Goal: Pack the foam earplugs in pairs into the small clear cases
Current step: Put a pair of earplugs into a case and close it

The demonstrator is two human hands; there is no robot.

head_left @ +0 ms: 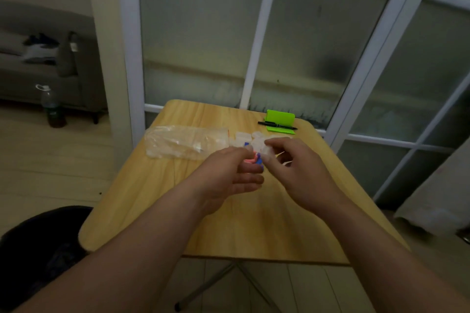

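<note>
Pink earplug (pixel 249 160) lies left-right, left hand (pixel 229 175) pinching; right hand (pixel 295 168) holds case (pixel 265 149).

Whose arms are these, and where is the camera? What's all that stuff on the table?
No machine here. A person wears a camera on their head, so you see their own two arms from above. On the wooden table lie a clear plastic bag, spare clear cases, a black pen and a green stand. The left hand pinches a pink earplug, a blue earplug beside it. The right hand holds a small clear case. It's blurry, though.
</note>
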